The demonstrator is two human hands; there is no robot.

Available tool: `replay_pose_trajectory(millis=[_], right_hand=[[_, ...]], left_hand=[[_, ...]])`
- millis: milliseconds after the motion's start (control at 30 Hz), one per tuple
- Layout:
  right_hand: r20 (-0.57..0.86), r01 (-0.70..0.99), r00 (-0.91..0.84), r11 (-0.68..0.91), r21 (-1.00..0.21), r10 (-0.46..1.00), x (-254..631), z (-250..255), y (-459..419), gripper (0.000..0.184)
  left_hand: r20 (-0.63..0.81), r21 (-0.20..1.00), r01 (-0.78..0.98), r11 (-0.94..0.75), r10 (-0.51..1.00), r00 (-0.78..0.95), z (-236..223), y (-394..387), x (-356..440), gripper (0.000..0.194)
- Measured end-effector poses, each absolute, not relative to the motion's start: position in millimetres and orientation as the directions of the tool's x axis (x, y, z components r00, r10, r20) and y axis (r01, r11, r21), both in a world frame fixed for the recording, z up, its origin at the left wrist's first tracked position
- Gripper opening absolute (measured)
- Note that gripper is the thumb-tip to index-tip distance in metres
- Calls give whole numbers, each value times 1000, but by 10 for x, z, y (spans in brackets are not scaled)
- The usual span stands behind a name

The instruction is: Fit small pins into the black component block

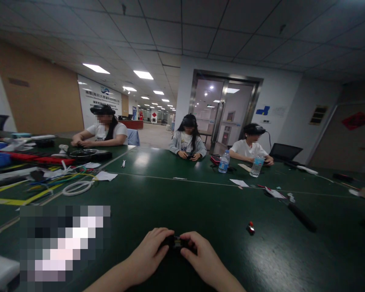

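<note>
Close in front of me, both hands meet at a small dark object (177,242) with a lighter, yellowish middle; its kind is too small to make out. My left hand (149,253) has its fingers curled over the left end. From the other side my right hand (200,253) pinches the right end between thumb and fingers. The ends of the object are covered by my fingers. On the green table (213,211) to the right lies a small red and silver item (251,228).
Cables and a white coiled tube (77,188) crowd the left. Two water bottles (224,162) stand ahead on the right, near a black-handled tool (301,217). A small wrench (123,163) lies farther off. Three people with headsets sit across the table. A blurred patch covers the lower left.
</note>
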State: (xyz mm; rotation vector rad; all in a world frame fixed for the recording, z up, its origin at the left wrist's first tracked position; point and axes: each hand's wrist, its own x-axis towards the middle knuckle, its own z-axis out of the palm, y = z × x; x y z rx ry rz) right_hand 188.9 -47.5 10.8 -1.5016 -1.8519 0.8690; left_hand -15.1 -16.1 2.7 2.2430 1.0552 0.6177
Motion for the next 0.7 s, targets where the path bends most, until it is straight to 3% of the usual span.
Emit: replay_pose_trajectory(millis=[700], right_hand=[[8,603,-196,127,-788,981,1877,177,-505,27]], left_hand=[[147,664,541,-515,800,581,76,-177,-147,39]])
